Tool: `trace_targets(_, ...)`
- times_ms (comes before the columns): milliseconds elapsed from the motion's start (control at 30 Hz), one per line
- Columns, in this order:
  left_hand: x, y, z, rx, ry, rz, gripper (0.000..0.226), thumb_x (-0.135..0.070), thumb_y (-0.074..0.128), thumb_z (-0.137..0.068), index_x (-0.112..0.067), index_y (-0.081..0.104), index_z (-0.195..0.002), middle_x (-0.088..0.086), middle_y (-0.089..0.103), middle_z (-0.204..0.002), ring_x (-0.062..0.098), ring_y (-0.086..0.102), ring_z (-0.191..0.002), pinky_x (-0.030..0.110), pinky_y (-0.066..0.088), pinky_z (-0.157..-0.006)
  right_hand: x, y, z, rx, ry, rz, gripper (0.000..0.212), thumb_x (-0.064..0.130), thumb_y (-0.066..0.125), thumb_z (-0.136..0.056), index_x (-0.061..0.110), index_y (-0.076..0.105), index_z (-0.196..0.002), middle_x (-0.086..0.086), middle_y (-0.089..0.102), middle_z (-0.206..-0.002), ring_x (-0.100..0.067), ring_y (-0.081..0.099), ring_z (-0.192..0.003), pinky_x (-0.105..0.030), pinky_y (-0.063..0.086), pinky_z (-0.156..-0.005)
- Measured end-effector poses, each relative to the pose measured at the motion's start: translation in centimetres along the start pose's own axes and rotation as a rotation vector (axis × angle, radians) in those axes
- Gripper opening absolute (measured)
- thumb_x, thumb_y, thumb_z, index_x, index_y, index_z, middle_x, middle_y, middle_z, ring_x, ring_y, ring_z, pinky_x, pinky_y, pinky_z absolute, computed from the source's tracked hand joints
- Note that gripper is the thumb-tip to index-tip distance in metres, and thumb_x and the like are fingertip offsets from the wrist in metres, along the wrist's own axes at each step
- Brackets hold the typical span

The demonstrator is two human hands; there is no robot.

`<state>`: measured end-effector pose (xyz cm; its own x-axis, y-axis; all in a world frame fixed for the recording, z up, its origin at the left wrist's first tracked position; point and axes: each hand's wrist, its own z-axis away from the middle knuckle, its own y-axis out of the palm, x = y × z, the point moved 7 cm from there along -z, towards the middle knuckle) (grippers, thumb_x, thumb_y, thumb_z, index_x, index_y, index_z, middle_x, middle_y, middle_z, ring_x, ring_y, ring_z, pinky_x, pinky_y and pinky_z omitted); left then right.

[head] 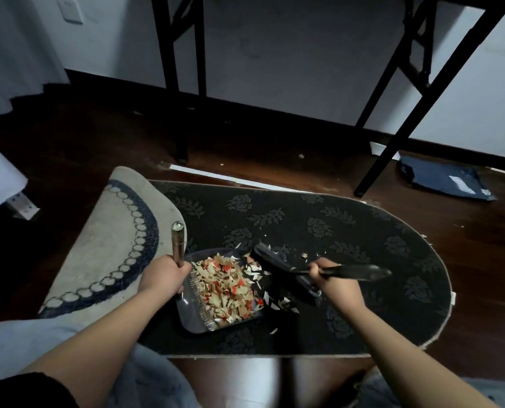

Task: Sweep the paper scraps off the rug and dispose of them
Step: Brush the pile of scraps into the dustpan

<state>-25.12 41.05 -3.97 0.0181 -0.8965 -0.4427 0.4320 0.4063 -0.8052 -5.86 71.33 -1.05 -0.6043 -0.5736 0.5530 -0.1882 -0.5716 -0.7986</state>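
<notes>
A dark oval rug (348, 231) with a flower pattern lies on the wooden floor, its left end folded over to show the beige underside (110, 245). A dark dustpan (192, 313) sits on the rug, piled with white, tan and red paper scraps (225, 287). My left hand (163, 275) grips the dustpan's metal handle (178, 242). My right hand (330, 278) grips the handle of a black hand brush (277, 263), whose head lies at the dustpan's right edge among loose scraps (263, 275). A few scraps (274, 331) lie on the rug by the pan.
Black table legs (180, 83) (416, 113) stand behind the rug against a white wall. A dark blue bag (445, 178) lies on the floor at the right. A white strip (230, 178) lies along the rug's far edge. My knees are at the bottom.
</notes>
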Motion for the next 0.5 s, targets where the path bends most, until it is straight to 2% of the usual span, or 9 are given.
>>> trace_targets(67,0.3,-0.1,-0.1,0.009,-0.014,0.011,0.032,-0.034,0.051,-0.09,-0.012,0.065,-0.071,0.002,0.068,-0.055,0.011,0.061,-0.051,0.023,0.036,-0.05,0.7,0.3,0.1,0.032,-0.042,-0.009,0.02,0.025,0.049,-0.098,0.015,0.066,-0.092,0.001,0.066,-0.085,-0.018,0.064,-0.083,-0.029,0.043,-0.071)
trace_targets(200,0.4,0.0,-0.2,0.01,-0.014,-0.005,0.036,-0.035,0.051,-0.09,-0.011,0.065,-0.068,0.001,0.067,-0.053,0.01,0.061,-0.052,0.024,0.037,-0.051,1.4,-0.6,0.8,0.059,-0.134,-0.047,0.02,0.023,0.05,-0.099,0.026,0.066,-0.087,0.005,0.066,-0.081,-0.014,0.065,-0.083,-0.034,0.05,-0.079)
trace_targets(300,0.2,0.1,0.0,0.002,0.004,-0.011,0.035,-0.034,0.05,-0.09,-0.012,0.064,-0.066,0.001,0.068,-0.054,0.01,0.06,-0.052,0.023,0.036,-0.05,1.9,-1.3,1.1,0.037,-0.167,-0.081,0.023,0.021,0.051,-0.099,0.034,0.063,-0.084,0.002,0.069,-0.082,-0.017,0.068,-0.082,-0.038,0.053,-0.08)
trace_targets(500,0.1,0.1,0.0,-0.002,0.023,-0.037,0.034,-0.033,0.049,-0.09,-0.013,0.064,-0.067,0.0,0.068,-0.054,0.009,0.061,-0.054,0.023,0.036,-0.051,0.1,-5.3,-0.3,-0.132,-0.066,-0.063,0.02,0.025,0.049,-0.098,0.022,0.068,-0.093,0.001,0.071,-0.078,-0.017,0.068,-0.076,-0.041,0.055,-0.077)
